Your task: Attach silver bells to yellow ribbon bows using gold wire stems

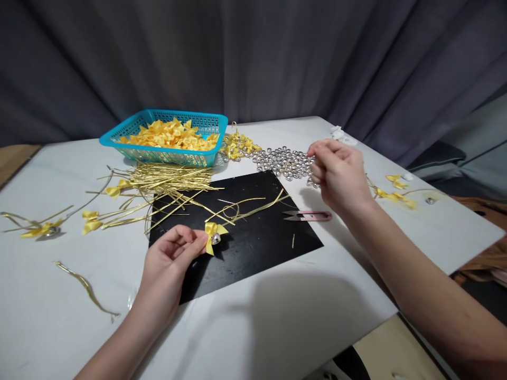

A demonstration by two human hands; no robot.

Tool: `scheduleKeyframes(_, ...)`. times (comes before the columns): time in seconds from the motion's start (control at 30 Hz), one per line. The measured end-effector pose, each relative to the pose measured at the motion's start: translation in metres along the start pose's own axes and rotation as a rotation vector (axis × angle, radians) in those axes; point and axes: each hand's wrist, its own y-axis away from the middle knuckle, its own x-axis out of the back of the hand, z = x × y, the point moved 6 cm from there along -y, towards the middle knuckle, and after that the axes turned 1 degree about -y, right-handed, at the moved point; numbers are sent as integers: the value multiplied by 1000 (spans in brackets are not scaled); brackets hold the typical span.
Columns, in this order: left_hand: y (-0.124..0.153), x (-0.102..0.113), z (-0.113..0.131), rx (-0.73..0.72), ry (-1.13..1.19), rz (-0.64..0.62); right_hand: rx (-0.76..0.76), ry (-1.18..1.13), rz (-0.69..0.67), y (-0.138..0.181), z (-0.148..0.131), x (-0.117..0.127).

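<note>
My left hand (pixel 168 266) pinches a small yellow ribbon bow with a silver bell (pixel 214 235) over the black mat (pixel 257 248). My right hand (pixel 336 171) hovers at the right edge of a pile of silver bells (pixel 283 161), its fingers curled together; what they hold, if anything, is hidden. Pink thread snips (pixel 307 215) lie on the mat just below the right hand. A bundle of gold wire ties (pixel 170 179) spreads across the mat's upper left corner.
A teal basket (pixel 119 140) full of yellow bows stands at the back left. Finished bows with gold ties (pixel 237 145) lie beside it. Loose bows and ties are scattered at the left (pixel 41 228) and right (pixel 396 190). The table edge runs close on the right.
</note>
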Motion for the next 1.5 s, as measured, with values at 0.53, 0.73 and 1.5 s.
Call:
scheduleKeyframes(0.53,9,-18,3,-73,-111,-222,-59,564,-360,12,34,-35)
scheduleKeyframes(0.73,11,-21,-3,-91,-218,-305,256,816,-302,10,25,-32)
scheduleKeyframes(1.5,14,-24,0,-116,-453,-277,-389,386,-1034,101,30,-91)
